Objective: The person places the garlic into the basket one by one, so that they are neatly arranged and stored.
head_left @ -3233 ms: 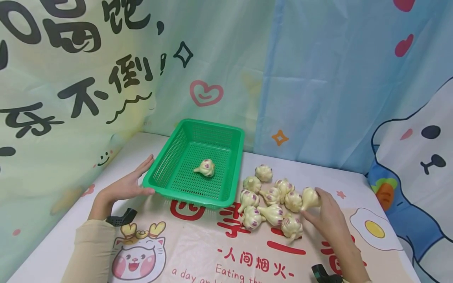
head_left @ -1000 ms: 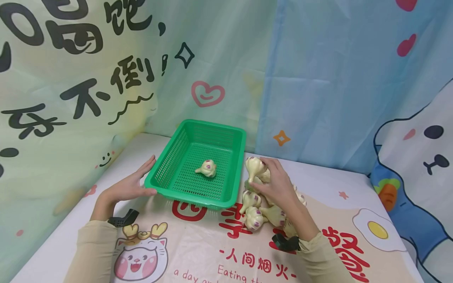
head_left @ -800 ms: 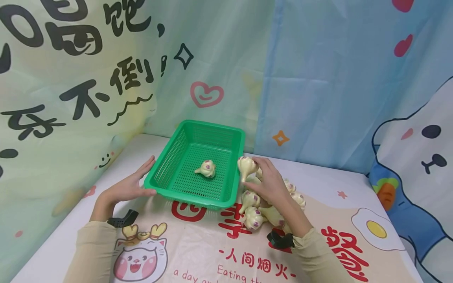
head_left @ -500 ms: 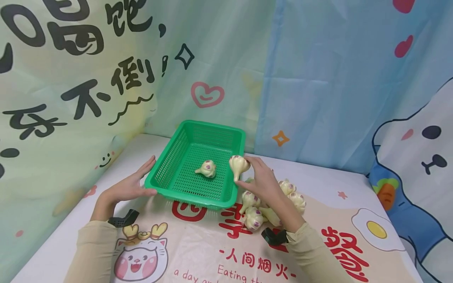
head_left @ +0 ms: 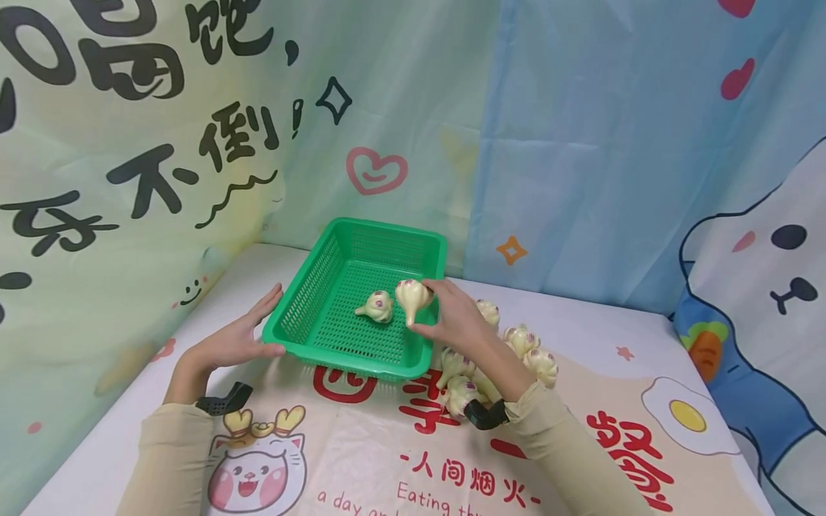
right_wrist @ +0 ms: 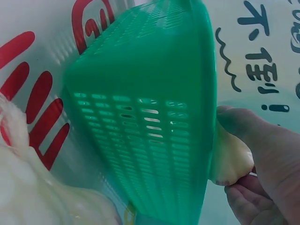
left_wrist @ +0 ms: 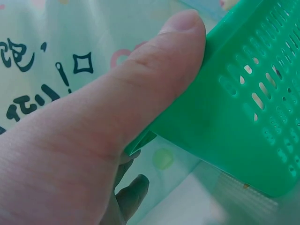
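In the head view my right hand pinches a garlic bulb, stem down, over the right part of a green plastic basket. The right wrist view shows thumb and fingertips on the held garlic bulb, just past the basket's rim. Another garlic bulb lies on the basket floor. My left hand straddles the basket's near left corner with straight, spread fingers. In the left wrist view its thumb lies along the basket rim. Several garlic bulbs sit to the right, partly hidden by my right forearm.
A printed mat covers the front of the white table. Printed curtains hang close behind the basket and along the left. Black wrist devices sit on both forearms.
My right hand took a garlic bulb from the right side of the pile and carried it left, across the basket's right rim. The left hand keeps its place at the corner.
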A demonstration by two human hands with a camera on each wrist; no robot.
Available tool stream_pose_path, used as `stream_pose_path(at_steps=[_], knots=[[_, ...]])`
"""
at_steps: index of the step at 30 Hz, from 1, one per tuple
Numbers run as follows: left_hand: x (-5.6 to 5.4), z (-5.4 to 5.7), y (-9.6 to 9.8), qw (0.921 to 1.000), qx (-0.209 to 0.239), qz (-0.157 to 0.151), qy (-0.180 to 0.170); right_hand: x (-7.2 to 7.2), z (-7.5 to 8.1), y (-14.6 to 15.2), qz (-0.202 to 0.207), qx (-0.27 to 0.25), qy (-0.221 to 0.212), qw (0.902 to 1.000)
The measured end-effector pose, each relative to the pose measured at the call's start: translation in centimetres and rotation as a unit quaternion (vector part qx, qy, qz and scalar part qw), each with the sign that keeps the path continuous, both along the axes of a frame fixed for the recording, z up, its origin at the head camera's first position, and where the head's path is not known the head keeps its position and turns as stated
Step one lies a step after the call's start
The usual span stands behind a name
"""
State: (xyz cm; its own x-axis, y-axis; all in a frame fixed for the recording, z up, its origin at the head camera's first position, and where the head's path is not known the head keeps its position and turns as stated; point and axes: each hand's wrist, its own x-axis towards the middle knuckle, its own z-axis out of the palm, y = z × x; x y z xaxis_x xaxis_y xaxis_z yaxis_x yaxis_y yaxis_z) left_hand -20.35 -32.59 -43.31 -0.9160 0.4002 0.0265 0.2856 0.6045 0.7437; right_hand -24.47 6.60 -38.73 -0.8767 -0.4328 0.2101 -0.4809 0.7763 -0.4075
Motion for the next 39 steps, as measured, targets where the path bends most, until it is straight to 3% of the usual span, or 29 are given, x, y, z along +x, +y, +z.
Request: stream_pose_path(at_steps=[9,19,33,39], knots=[[0.0,0.0,0.1,1.0,0.002,0.0,0.001,-2.0,0.7,-1.4,0.018,0.015,-0.004,0.9997],[-0.1,-0.1,0.2,1.0,0.002,-0.003,0.001,-4.9,1.3,-2.3,0.004,0.039,-0.049,0.998],[0.0,0.1,0.2,1.0,0.001,-0.001,-0.002,-6.5,-0.1,-3.3,-0.013,0.053,-0.078,0.9955],[0.2,0.2,0.0,1.0,0.008,-0.002,-0.004,-7.2,-0.5,-4.0,-0.008,0.095,-0.062,0.9935]])
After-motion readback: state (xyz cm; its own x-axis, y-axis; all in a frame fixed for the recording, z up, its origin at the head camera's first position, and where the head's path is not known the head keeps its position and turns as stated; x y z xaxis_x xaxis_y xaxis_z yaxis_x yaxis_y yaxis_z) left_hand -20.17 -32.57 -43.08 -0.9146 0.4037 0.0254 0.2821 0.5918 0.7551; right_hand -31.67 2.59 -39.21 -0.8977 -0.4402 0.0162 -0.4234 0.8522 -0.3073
